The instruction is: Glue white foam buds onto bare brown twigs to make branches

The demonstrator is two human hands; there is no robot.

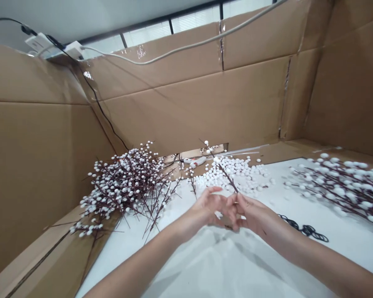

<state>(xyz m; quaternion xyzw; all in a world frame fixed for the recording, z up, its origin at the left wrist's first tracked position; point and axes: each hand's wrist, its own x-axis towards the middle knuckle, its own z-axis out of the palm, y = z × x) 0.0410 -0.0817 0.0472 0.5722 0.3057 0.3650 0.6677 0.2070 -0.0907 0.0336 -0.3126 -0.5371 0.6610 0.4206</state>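
Stem (227,176) is mid-picture, raised above the white tabletop (351,240), slanting up and away to the left, a few white balls near its upper part. Right hand (248,209) pinches its lower end between thumb and fingers. Left hand (214,207) is just beside, fingers curved and partly spread, touching or nearly touching the right fingers; can't tell if it grips anything. Crumpled white cloth (224,265) below both hands.

Just beyond the hands: loose balls (242,167) scattered on the tabletop, with a short stem (192,186) upright-looking to their left. Behind those, a white tool (199,161), details too small, and clear sticks (248,152) near the back wall (186,111).

Left: big bunch (124,178) of ball-tipped stems, piled across the tabletop edge and onto cardboard. Right: second bunch (345,184), tips pointing left. Black rings (307,231) lie in a loose cluster near the right forearm.

Cardboard walls all round. White cable (174,54) runs across the back wall; black cable (101,107) drops down the left corner from white plugs (73,49).
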